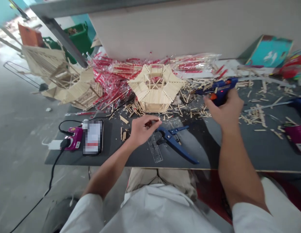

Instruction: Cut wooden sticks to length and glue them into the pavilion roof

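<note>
My right hand (225, 105) is wrapped round a blue glue gun (220, 89) with an orange trigger, its nozzle facing left above scattered sticks. Thumb and fingertips of my left hand (143, 129) are pinched together on something small and pale, too small to name. Just behind my left hand stands a model made of light wooden sticks (157, 89), with sloping panels and an open centre. Blue-handled cutters (177, 142) lie beside my left hand, next to a clear plastic strip (155, 149).
A second stick model (70, 81) stands at the left end of the table (131, 161). A phone (93, 137) lies beside a purple power socket (75, 139) with cables. Red and clear wrappers (111, 77) and loose sticks cover the back. A teal box (270, 51) is at the back right.
</note>
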### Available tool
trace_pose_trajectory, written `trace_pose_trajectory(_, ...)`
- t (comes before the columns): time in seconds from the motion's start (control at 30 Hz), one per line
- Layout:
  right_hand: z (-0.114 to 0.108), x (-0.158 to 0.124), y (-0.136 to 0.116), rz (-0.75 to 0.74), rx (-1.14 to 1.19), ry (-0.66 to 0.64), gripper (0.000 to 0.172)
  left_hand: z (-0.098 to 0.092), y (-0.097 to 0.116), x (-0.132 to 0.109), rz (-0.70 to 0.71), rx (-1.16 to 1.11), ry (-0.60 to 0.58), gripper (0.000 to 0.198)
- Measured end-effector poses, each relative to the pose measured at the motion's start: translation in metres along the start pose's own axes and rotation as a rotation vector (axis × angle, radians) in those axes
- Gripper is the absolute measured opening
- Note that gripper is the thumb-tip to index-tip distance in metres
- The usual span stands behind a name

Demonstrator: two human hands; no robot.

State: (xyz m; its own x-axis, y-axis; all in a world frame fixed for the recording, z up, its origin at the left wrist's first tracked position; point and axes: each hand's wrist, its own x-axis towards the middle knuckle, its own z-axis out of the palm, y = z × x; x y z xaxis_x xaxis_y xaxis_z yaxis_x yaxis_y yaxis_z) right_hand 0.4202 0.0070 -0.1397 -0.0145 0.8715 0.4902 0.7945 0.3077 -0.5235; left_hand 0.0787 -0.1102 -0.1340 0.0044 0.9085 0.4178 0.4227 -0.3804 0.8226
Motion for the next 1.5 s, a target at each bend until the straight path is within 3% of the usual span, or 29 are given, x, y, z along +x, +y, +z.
trace_pose_trajectory(0.07, -0.006, 0.005, 0.012, 0.155, -0.090, 0.068, 0.036, -0.006, 0.008, 0.003, 0.154, 0.060, 0.019, 0.010)
trace_pose_trajectory(0.1, -0.007, 0.007, 0.018, 0.236, -0.149, 0.040, 0.035, -0.011, 0.011, 0.006, 0.223, 0.082, 0.043, 0.007)
trace_pose_trajectory(0.27, -0.005, 0.012, 0.045, 0.449, -0.353, -0.307, 0.047, -0.048, 0.023, 0.038, 0.426, 0.273, 0.225, 0.008)
trace_pose_trajectory(0.3, -0.004, 0.011, 0.049, 0.454, -0.359, -0.354, 0.056, -0.056, 0.026, 0.046, 0.452, 0.309, 0.287, 0.009)
trace_pose_trajectory(0.4, -0.005, 0.008, 0.055, 0.427, -0.359, -0.410, 0.068, -0.077, 0.036, 0.073, 0.342, 0.348, 0.355, 0.007)
trace_pose_trajectory(0.53, -0.013, 0.004, 0.051, 0.294, -0.331, -0.371, 0.049, -0.080, 0.049, 0.111, 0.358, 0.340, 0.210, 0.008)
trace_pose_trajectory(0.63, -0.015, 0.010, 0.046, 0.221, -0.327, -0.273, 0.035, -0.068, 0.049, 0.138, 0.387, 0.257, 0.042, 0.011)
trace_pose_trajectory(0.7, -0.014, 0.023, 0.040, 0.156, -0.298, -0.195, 0.025, -0.057, 0.044, 0.150, 0.371, 0.203, 0.048, 0.011)
trace_pose_trajectory(0.83, -0.017, 0.064, 0.003, -0.131, -0.152, -0.022, 0.014, -0.044, 0.034, 0.161, 0.373, 0.143, 0.066, 0.008)
trace_pose_trajectory(0.9, -0.023, 0.084, -0.034, -0.232, -0.086, 0.026, 0.008, -0.044, 0.030, 0.161, 0.400, 0.171, 0.047, 0.007)
trace_pose_trajectory(0.97, -0.030, 0.097, -0.081, -0.282, 0.029, 0.058, 0.017, -0.047, 0.027, 0.160, 0.418, 0.221, 0.035, 0.007)
trace_pose_trajectory(1.07, -0.035, 0.100, -0.147, -0.441, 0.191, -0.010, 0.015, -0.050, 0.023, 0.159, 0.405, 0.285, -0.005, 0.010)
trace_pose_trajectory(1.13, -0.032, 0.094, -0.175, -0.589, 0.182, -0.029, 0.025, -0.050, 0.022, 0.159, 0.376, 0.265, -0.016, 0.009)
trace_pose_trajectory(1.3, -0.012, 0.081, -0.186, -0.775, 0.041, 0.068, 0.017, -0.051, 0.021, 0.163, 0.091, -0.071, -0.017, 0.036)
trace_pose_trajectory(1.43, 0.002, 0.074, -0.188, -0.678, 0.012, 0.041, 0.013, -0.059, 0.022, 0.167, -0.070, -0.279, -0.128, 0.045)
trace_pose_trajectory(1.5, 0.010, 0.069, -0.193, -0.577, 0.016, 0.122, 0.012, -0.063, 0.021, 0.169, -0.109, -0.308, -0.167, 0.048)
